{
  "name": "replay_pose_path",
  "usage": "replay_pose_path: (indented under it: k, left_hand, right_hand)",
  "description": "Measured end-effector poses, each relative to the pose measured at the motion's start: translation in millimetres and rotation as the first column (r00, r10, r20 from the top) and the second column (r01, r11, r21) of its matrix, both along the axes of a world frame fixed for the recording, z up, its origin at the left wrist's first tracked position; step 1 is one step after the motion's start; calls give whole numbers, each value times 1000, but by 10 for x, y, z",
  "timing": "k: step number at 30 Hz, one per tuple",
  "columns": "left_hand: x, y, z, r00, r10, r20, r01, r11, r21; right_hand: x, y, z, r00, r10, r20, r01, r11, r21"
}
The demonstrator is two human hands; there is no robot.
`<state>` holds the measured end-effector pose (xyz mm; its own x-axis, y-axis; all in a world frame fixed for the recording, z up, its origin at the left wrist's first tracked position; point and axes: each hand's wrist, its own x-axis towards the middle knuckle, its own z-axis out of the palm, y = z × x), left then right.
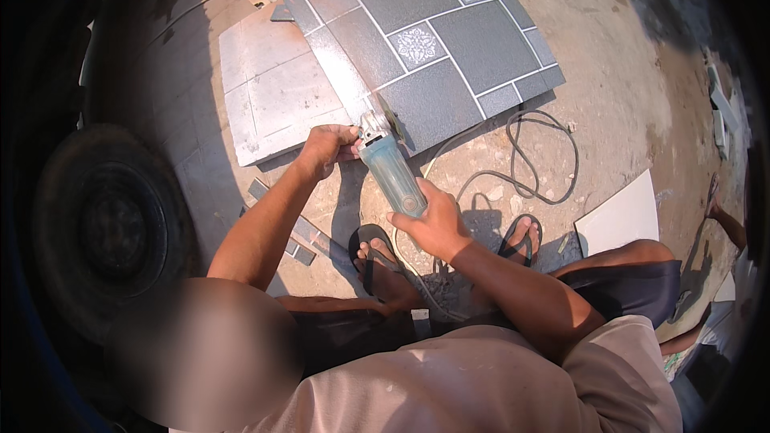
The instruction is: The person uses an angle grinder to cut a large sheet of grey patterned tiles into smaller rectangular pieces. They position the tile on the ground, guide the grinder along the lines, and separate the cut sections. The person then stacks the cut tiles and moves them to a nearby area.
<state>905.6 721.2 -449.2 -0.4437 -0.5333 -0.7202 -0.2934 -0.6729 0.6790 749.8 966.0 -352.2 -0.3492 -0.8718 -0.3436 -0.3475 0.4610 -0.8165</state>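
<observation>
My right hand [438, 223] is wrapped round the rear of the body of a teal angle grinder [391, 168]. The grinder's thin disc [391, 120] meets the near edge of a dark grey patterned tile [433, 100], left of its middle. My left hand [325, 149] is closed beside the grinder's head, at the tile's near left corner; what its fingers grip is hidden. White lines and small ornamental squares mark the tile. Under its left side lies a pale slab [269, 88], which sticks out to the left.
A dark cable [533, 184] loops on the ground to the right. Nearby lies a white tile piece [622, 212]. Narrow offcuts [301, 232] lie by my left sandal [373, 252]. A wheel [112, 224] stands at far left. Another person's leg [728, 220] shows at the right edge.
</observation>
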Motion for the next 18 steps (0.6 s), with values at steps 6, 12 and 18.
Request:
replay_pose_path:
  k: [6,12,18]
  left_hand:
    - [-60,-43,31,1000,-7,-27,7,1000,-15]
    - [124,-33,-280,997,-36,-65,31,997,-77]
    - [-79,146,-33,989,33,-145,-42,997,-61]
  right_hand:
    - [-62,-219,54,990,-15,139,18,1000,-17]
    - [-27,-341,-55,995,-21,96,24,999,-34]
    - [-68,-293,-19,993,-74,87,79,995,-54]
